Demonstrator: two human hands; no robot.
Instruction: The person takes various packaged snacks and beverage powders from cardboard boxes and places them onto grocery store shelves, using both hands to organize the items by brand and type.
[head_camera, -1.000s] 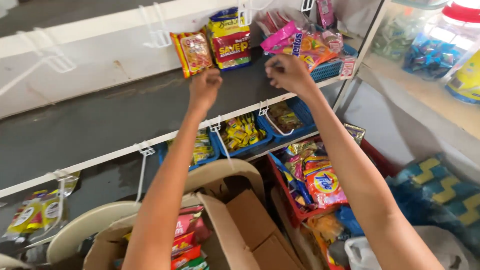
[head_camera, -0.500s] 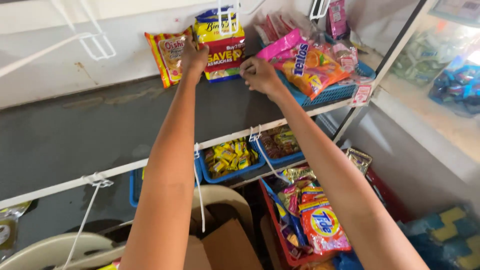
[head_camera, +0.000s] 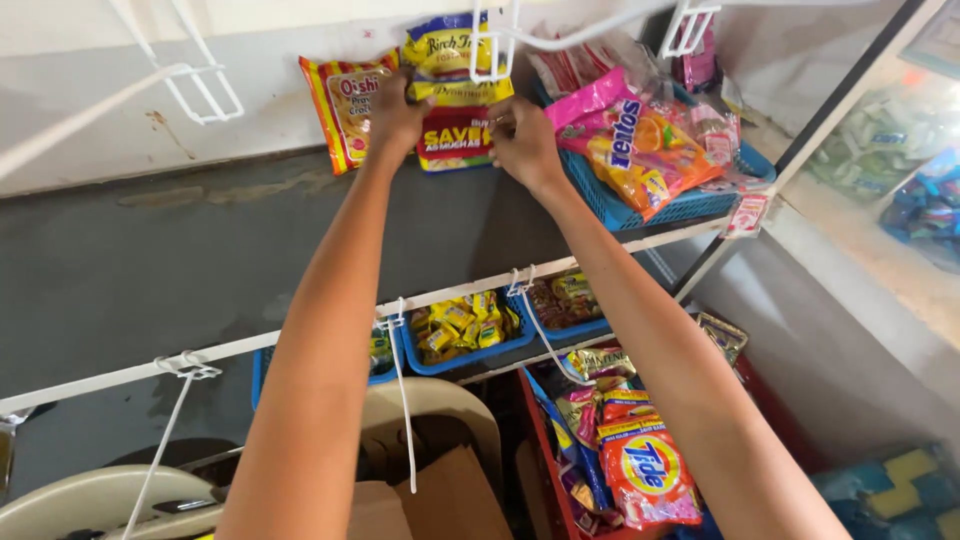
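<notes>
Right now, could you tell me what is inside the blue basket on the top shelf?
The blue basket holds a heap of candy packets, pink and orange on top. Whatever lies beneath them, and the basket's floor, is covered.

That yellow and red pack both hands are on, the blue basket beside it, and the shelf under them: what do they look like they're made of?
Yellow and red pack, gripped by left hand and right hand: thin printed plastic film, glossy and creased. Blue basket: moulded plastic, by its open lattice wall and even matte colour. Shelf: a dark, dull, stained board, material unclear, with a white edge strip.
</notes>
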